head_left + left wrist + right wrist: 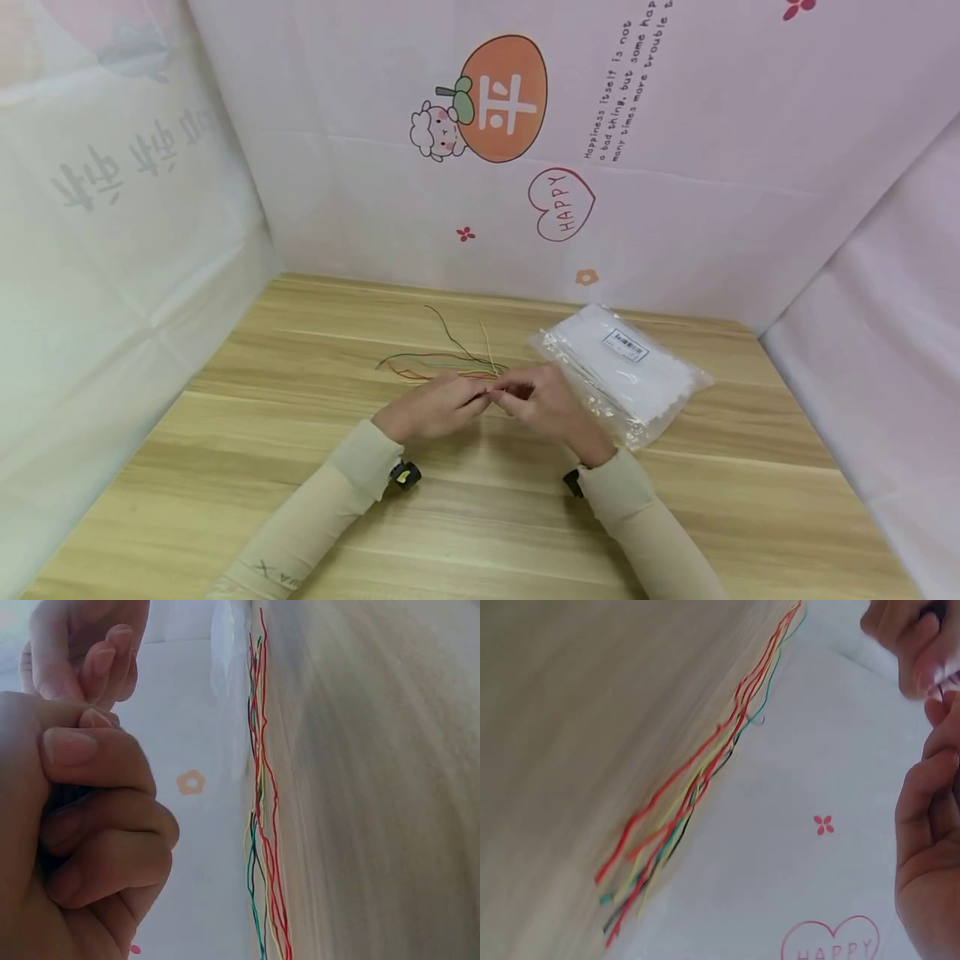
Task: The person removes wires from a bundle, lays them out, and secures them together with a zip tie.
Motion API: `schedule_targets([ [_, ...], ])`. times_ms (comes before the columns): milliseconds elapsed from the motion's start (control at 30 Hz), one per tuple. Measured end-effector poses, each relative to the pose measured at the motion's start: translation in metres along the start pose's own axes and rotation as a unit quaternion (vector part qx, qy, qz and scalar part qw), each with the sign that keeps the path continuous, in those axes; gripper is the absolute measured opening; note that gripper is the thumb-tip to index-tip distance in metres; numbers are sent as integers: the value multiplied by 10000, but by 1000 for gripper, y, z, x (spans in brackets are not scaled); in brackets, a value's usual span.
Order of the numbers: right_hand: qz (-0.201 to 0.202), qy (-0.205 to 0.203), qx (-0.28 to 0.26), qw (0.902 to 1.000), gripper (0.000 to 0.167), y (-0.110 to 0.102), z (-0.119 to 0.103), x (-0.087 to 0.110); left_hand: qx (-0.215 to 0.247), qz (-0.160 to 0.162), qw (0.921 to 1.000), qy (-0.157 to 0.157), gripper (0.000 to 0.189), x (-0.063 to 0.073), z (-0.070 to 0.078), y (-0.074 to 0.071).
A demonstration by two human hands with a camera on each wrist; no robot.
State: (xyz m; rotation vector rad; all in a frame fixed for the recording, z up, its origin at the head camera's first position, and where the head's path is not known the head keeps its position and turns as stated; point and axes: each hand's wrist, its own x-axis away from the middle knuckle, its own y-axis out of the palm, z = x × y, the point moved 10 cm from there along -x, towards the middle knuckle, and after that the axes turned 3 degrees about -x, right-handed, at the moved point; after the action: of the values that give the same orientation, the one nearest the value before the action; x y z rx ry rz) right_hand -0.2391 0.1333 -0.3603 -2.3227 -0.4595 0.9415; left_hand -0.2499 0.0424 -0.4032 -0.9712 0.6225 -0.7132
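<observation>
While most of the coloured strands (pixel 258 802) lie loose on the table (pixel 480 533), to the left of the plastic bag (pixel 637 375), a thin dark strand (pixel 940 691) is at the fingertips; whether it belongs to that bundle, I cannot tell. The red, yellow, green and dark lengths run side by side (a few stray well out from the rest), with no braid or finished knot that I can make out. So the strands look laid out and the fine work at the fingertips seems under way, with nothing visibly completed; most of the bundle appears yet to be dealt with.

The left hand (pixel 435 407), farther from the bag, has its fingers curled and seems to pinch the dark strand. The right hand (pixel 546 402), just beside the bag's left edge, appears to pinch it too, its fingertips meeting the other hand's; what exactly passes between them is too small to tell.

The bag holds something white and carries a barcode label (pixel 626 345). Beyond the bag hangs a printed cloth (pixel 360 200).
</observation>
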Motion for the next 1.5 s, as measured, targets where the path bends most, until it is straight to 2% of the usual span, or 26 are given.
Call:
schedule_targets([
  [100,-267,-766,600,9949,9,2,-11,0,-83,-370,9991,-184,34,1,-3,6],
  [200,-372,-1160,941,9881,11,4,-18,1,-88,-630,9972,-384,32,2,-7,11],
  [333,-533,-1014,1074,9876,10,7,-14,2,-104,-747,9963,-416,31,3,-5,13],
  [500,-952,-973,1439,9802,7,17,-15,3,-276,-915,9938,-571,30,4,-6,18],
  [667,-1279,-782,1187,9815,9,17,-11,2,-249,-924,9940,-525,33,4,-6,18],
  [800,-1234,-354,1076,9859,13,6,1,3,-117,-955,9945,-408,35,5,-5,18],
  [900,-1281,-261,1022,9861,12,4,3,4,-106,-1022,9940,-372,36,6,-4,19],
  [1067,-1341,-898,1412,9767,6,13,-12,2,-223,-1085,9931,-379,38,6,-4,21],
  [1133,-1306,-1009,1484,9751,7,12,-14,1,-132,-1092,9933,-347,38,6,-4,21],
  [1167,-1248,-980,1494,9760,9,9,-12,2,-106,-1059,9937,-358,37,6,-5,19],
  [1267,-1135,-541,1361,9827,13,-3,1,4,91,-1063,9935,-384,36,6,-7,18],
  [1367,-1184,-160,1327,9839,11,-9,12,7,176,-1123,9924,-464,36,7,-10,18],
  [1500,-1357,-252,1184,9833,8,-5,8,5,318,-1173,9915,-472,36,7,-12,19],
])
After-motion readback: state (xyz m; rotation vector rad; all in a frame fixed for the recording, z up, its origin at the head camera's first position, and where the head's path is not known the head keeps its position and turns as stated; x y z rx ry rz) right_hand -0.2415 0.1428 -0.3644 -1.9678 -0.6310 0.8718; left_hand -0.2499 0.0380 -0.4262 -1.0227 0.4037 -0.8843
